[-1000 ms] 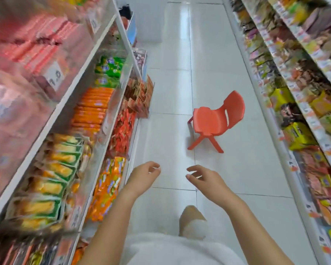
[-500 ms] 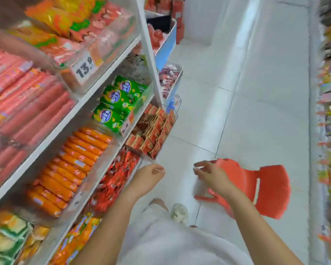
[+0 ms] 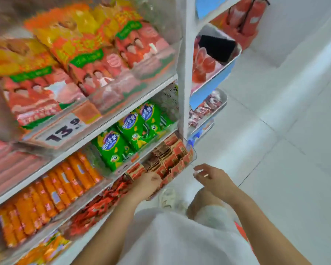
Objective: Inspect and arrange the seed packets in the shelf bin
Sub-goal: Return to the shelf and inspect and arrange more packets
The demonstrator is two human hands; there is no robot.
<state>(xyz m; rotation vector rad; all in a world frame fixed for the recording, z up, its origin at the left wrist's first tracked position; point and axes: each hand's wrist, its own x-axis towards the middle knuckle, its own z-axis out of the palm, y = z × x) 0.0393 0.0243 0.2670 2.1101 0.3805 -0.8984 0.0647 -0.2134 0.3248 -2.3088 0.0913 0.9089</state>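
Reaching forward since the earlier frame, left hand (image 3: 148, 183) rests among the seed packets (image 3: 166, 159) in their clear bin (image 3: 194, 156), grip hidden; right hand (image 3: 211, 177) hovers beside, fingers loosely spread. Light, flimsy packets likely lift best by top edges.

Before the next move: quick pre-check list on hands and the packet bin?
1. Left hand at the clear plastic shelf bin: ok, it reaches in among the small red-and-brown packets.
2. Left hand's hold on a packet: cannot tell, fingers hidden.
3. Right hand free: ok, open, off the bin.
4. Packets tidy: not ok, rows look uneven.
5. Green snack bags above clear of the hands: ok.
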